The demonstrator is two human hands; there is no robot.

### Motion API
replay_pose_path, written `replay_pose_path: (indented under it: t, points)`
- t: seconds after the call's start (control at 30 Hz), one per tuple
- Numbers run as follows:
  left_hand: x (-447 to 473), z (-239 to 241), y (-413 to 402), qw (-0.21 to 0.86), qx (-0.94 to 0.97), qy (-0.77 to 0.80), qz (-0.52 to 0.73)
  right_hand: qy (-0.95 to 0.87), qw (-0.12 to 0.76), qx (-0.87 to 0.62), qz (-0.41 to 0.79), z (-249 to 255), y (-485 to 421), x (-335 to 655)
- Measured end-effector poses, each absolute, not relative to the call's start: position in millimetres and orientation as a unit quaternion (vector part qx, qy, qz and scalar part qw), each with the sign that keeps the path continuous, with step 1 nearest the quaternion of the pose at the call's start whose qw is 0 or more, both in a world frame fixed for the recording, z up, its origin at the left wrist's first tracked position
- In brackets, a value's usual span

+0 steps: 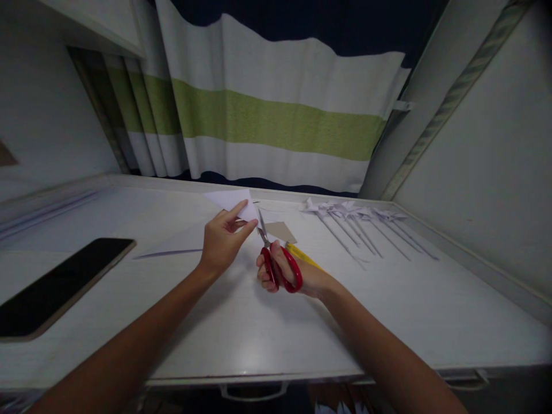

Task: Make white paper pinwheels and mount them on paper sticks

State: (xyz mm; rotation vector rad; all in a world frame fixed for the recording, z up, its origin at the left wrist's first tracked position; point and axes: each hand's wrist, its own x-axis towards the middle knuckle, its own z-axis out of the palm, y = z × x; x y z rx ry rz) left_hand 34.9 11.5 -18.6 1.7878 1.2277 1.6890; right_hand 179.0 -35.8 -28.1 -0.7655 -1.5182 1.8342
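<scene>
Dim on my feed: white-and-green striped fabric curtain (276, 123) behind the long white desk (241, 330), pale plain walls (487, 172) either side.

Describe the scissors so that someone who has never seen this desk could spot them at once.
Start at the white desk below the green-striped curtain and look near its middle. The scissors are in the right hand, blades pointing up at the white paper pinched by the left hand. Their red handles set them apart from the yellow pencil beside them.
</scene>
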Motion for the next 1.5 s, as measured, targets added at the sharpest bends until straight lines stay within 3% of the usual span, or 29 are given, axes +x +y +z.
replay_pose_path:
  t: [1.5]
  points:
    - [35.1, -17.9, 12.7, 0.271, 0.605, 0.416, 0.622, -0.540, 0.308, -0.290, 0.727, -23.5, -36.7, 180.0]
